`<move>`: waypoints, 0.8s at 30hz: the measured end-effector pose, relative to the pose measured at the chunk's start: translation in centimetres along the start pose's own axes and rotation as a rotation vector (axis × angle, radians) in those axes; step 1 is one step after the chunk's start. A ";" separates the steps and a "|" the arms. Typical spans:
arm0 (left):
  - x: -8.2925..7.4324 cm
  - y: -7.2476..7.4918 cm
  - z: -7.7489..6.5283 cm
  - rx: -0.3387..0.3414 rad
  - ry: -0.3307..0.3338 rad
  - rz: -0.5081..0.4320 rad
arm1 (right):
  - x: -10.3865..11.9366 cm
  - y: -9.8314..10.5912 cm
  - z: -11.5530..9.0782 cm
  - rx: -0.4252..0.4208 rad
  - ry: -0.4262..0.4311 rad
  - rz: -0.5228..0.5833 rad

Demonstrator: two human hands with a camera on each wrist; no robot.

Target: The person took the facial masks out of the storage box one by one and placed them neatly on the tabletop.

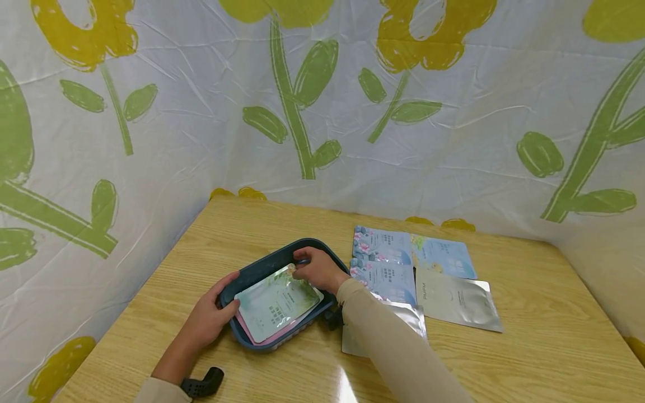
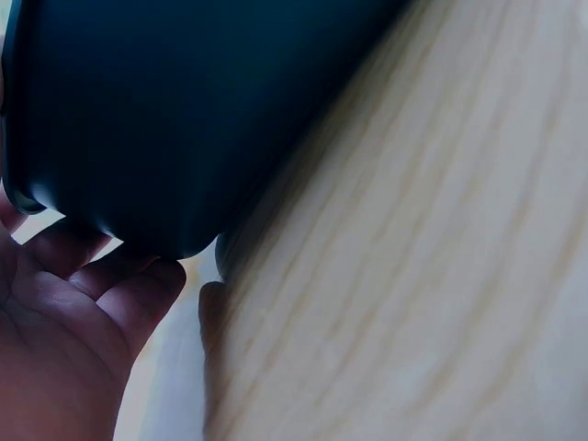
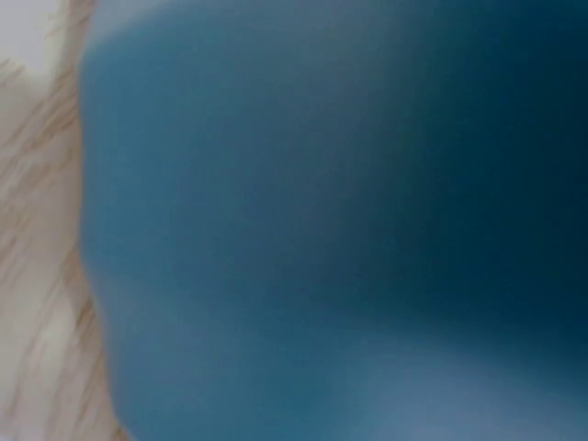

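A dark blue plastic basket stands on the table in the head view. Inside lies a pale green sheet-mask packet, with a pink packet showing beneath its lower edge. My left hand grips the basket's left end, thumb over the rim and fingers along the outer wall. In the left wrist view that hand's fingers touch the dark wall. My right hand reaches into the basket and pinches the green packet's far right corner; its fingertips are partly hidden. Only a blurred blue surface fills most of the right wrist view.
Right of the basket lie blue packets, a silver-beige packet and another silver packet, partly under my right forearm. The wooden table meets a flowered cloth at the back and sides.
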State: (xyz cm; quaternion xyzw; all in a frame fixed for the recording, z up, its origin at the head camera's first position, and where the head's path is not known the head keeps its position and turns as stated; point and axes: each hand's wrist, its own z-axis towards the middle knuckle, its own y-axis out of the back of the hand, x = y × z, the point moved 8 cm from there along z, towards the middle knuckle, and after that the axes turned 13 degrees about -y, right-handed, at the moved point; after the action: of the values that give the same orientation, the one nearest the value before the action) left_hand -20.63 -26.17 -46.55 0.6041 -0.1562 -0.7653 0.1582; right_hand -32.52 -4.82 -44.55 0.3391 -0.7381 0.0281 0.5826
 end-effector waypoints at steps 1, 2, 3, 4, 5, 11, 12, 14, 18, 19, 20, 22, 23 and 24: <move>0.0 0.0 0.0 -0.001 -0.002 0.001 | 0.0 0.0 0.0 0.000 -0.003 0.002; -0.1 0.0 0.0 -0.001 -0.003 0.001 | 0.0 0.0 0.0 0.002 -0.005 0.005; -0.1 0.0 0.0 -0.002 -0.003 0.002 | 0.0 0.0 0.0 0.004 -0.006 0.008; -0.1 0.0 0.0 -0.002 -0.003 0.002 | 0.0 0.0 0.0 0.006 -0.007 0.009; -0.1 0.0 0.0 -0.002 -0.003 0.002 | -0.1 -0.1 0.0 0.009 -0.008 0.011; 0.0 0.0 0.0 0.003 0.000 -0.003 | -0.1 -0.2 -0.1 0.023 0.006 0.004; 0.0 -0.1 -0.1 0.004 0.001 -0.005 | -0.1 -0.3 -0.1 0.026 0.009 0.002; 0.0 -0.1 -0.1 0.004 0.001 -0.008 | -0.1 -0.3 0.0 0.034 0.019 0.000; 0.0 0.0 -0.1 0.002 -0.003 -0.011 | -0.2 -0.5 0.1 0.042 0.014 -0.018; 0.0 0.0 -0.1 0.002 -0.004 -0.009 | -0.2 -0.4 0.0 0.040 0.015 -0.026; 0.0 0.0 -0.1 0.002 -0.005 -0.008 | -0.2 -0.4 0.0 0.037 0.011 -0.029; 0.0 0.0 -0.1 0.002 -0.006 -0.008 | -0.2 -0.4 0.0 0.031 0.010 -0.031; 0.0 0.0 -0.1 0.002 -0.006 -0.006 | -0.1 -0.3 -0.1 0.029 0.011 -0.027; 0.0 0.0 -0.1 0.002 -0.006 -0.007 | -0.1 -0.3 -0.1 0.029 0.013 -0.024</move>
State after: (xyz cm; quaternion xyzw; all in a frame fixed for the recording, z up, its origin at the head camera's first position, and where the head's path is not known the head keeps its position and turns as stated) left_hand -20.53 -26.15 -46.55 0.6025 -0.1552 -0.7675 0.1544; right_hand -32.27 -4.96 -44.69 0.3560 -0.7298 0.0342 0.5827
